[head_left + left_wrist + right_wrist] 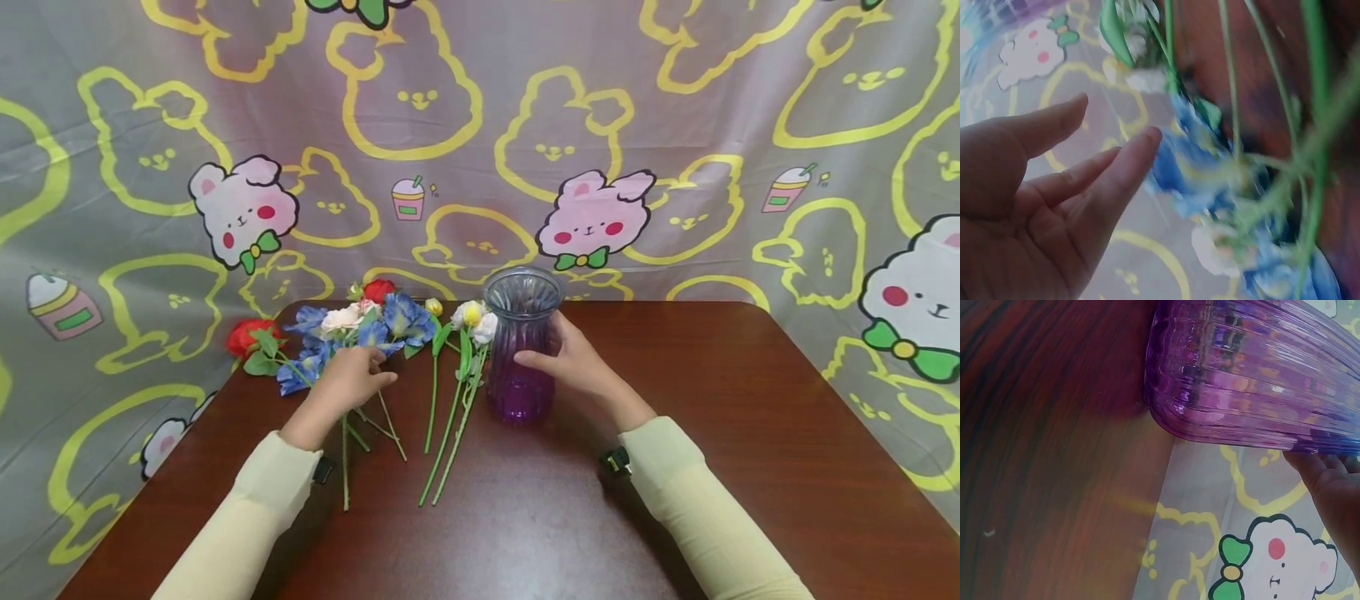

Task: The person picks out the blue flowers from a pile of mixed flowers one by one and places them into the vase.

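Observation:
A ribbed glass vase [519,367], clear grey at the rim and purple below, stands upright on the table. My right hand [577,367] holds it from the right side, thumb across the front and the other fingers behind the glass. In the right wrist view the purple vase [1254,381] fills the top, with the hand [1335,487] against its side. Over a bunch of artificial flowers hovers my left hand [348,379], its fingers loosely extended and nothing between them. Blue flowers [1191,169] lie just past the fingertips in the left wrist view.
White and yellow flowers [472,321] with long green stems lie between the bunch and the vase. A red flower [251,336] sits at the table's left edge. Behind the brown table [735,417] hangs a cartoon-print curtain [465,100].

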